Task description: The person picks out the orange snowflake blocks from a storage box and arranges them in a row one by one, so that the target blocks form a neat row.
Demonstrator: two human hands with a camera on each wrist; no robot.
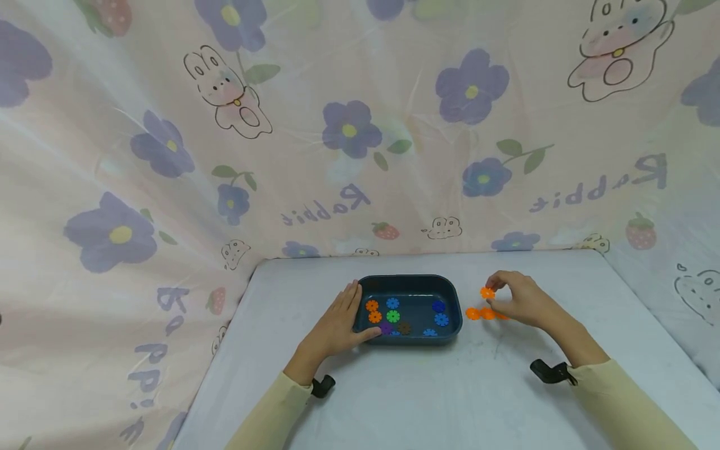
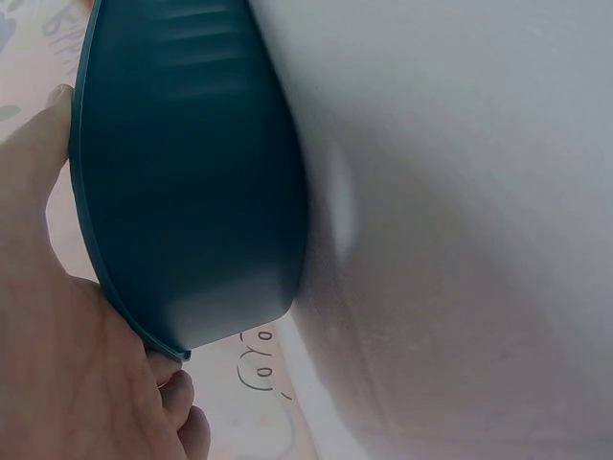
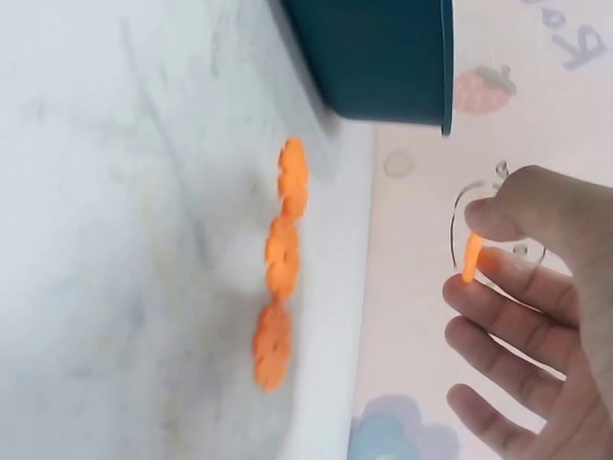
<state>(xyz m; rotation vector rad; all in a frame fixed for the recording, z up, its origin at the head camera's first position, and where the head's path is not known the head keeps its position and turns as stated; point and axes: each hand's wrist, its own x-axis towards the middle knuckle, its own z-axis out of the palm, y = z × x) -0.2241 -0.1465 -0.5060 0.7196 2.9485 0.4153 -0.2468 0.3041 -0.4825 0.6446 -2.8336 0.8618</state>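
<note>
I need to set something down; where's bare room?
A broad bare patch of table lies in front of the tray, between the sleeves; a narrower strip behind it, before the curtain. Crowded: the tray's left half, with flower-shaped pieces, and right of the tray, by the right hand and three orange pieces.

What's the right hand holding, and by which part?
The right hand holds one orange flower-shaped disc, pinched by opposite edges of its rim between thumb and fingers.
</note>
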